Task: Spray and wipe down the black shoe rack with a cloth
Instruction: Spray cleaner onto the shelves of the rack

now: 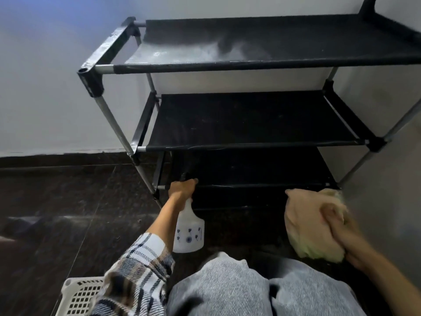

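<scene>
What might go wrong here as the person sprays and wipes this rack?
The translucent white spray bottle, gripped by the left hand, points at the black fabric shoe rack's lowest tier, so mist may wet the dark glossy floor, making it slippery. The peach cloth in the right hand hangs low and may pick up floor grit.

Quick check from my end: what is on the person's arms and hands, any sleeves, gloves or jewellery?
The left hand is bare, no glove or ring visible. Its arm wears a plaid sleeve in white, dark navy and brown, pushed up so the forearm is uncovered. The right hand is also ungloved, though blurred, and its forearm shows no sleeve within the frame. No watch or bracelet shows on either wrist.
</scene>
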